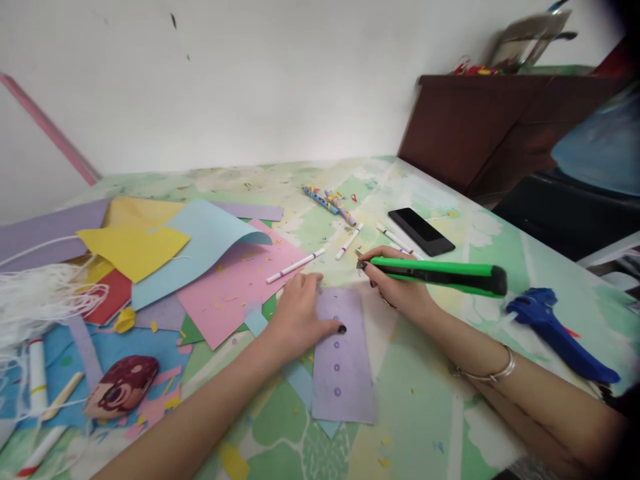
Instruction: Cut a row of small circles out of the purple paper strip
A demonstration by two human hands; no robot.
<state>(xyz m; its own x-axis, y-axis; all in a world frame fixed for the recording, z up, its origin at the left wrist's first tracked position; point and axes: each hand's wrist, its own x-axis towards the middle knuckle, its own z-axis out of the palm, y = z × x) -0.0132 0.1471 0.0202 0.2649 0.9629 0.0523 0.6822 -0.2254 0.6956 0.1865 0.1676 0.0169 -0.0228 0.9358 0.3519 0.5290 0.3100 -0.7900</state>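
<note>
My left hand [300, 313] lies flat, fingers spread, on the top of a purple paper strip [345, 373] that has a row of small circles drawn down its middle. My right hand [400, 283] is closed around a green and black utility knife [440, 275], held level just right of the strip's top edge. A light blue strip pokes out from under the purple one. White markers [296, 265] lie just beyond both hands.
Sheets of pink [235, 287], light blue [200, 247] and yellow paper [133, 247] pile up at the left, beside white strings [40, 293]. A black phone [421, 231] lies far right of the markers. A blue glue gun [555, 333] sits at the right. A dark cabinet [480, 127] stands beyond the table.
</note>
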